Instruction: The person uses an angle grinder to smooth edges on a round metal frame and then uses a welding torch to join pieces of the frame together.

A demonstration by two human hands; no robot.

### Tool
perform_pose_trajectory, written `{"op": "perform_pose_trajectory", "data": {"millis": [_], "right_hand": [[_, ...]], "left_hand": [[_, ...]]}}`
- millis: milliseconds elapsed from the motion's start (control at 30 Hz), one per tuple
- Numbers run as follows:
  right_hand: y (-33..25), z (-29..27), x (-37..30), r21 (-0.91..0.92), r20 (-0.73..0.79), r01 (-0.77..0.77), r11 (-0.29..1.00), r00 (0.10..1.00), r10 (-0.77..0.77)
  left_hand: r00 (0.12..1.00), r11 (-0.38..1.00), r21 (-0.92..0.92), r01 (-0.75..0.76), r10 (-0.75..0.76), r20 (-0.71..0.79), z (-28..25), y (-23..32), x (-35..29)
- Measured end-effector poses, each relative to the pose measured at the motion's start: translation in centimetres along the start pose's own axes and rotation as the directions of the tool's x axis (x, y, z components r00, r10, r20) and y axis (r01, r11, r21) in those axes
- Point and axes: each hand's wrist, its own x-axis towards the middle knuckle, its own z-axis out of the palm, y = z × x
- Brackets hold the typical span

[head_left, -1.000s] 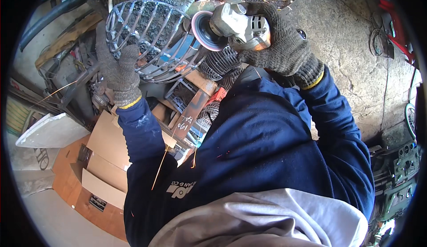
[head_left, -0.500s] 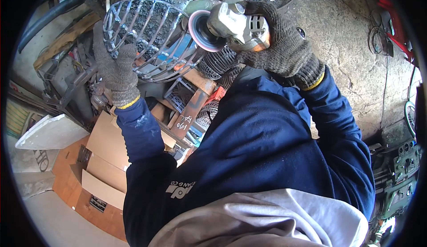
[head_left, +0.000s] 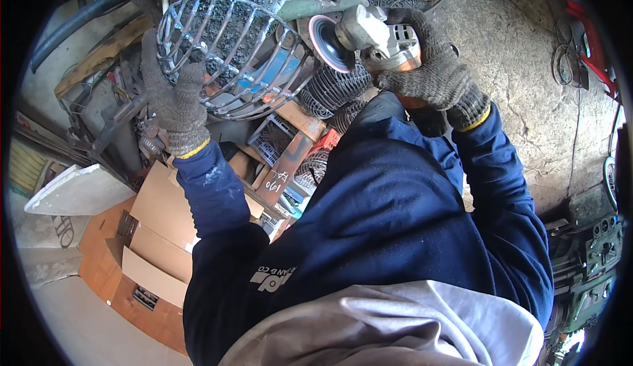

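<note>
Concrete floor (head_left: 521,89) is stretching off to the right, looking pretty rough. Gloved left hand (head_left: 175,102) is gripping the left edge of a metal-rod basket (head_left: 235,50), which is filling the upper left, just clear of the disc (head_left: 331,43) on the grinder (head_left: 379,36) that the right hand (head_left: 442,79) is clutching. Basket's looking stiff, probably fairly light, maybe hot and burry, so I'd be grabbing that outer rim, gloves on.

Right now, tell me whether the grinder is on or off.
Cannot tell: the grinder shows no sparks at its disc, but spinning cannot be judged.
</note>
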Motion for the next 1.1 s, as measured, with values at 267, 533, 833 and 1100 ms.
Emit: {"op": "perform_pose_trajectory", "data": {"millis": [267, 533, 833, 1100], "right_hand": [[0.5, 0.9, 1.2, 0.108, 0.037, 0.021, 0.994, 0.999, -0.025], [0.5, 0.9, 3.3, 0.290, 0.122, -0.105, 0.951, 0.990, 0.072], [3.9, 0.1, 4.9, 0.547, 0.371, -0.275, 0.790, 0.926, 0.065], [3.8, -0.3, 6.1, 0.589, 0.461, -0.380, 0.714, 0.883, 0.090]], "left_hand": [[0.994, 0.978, 0.181, -0.104, 0.109, -0.016, -0.3, -0.9, 0.5], [0.997, 0.989, 0.134, -0.063, 0.070, -0.044, 0.7, 0.3, 0.2], [0.998, 0.979, 0.204, -0.004, 0.018, -0.064, -0.5, -0.6, -0.2], [0.991, 0.993, 0.040, 0.115, -0.111, -0.074, 0.2, 0.4, -0.6]]}}
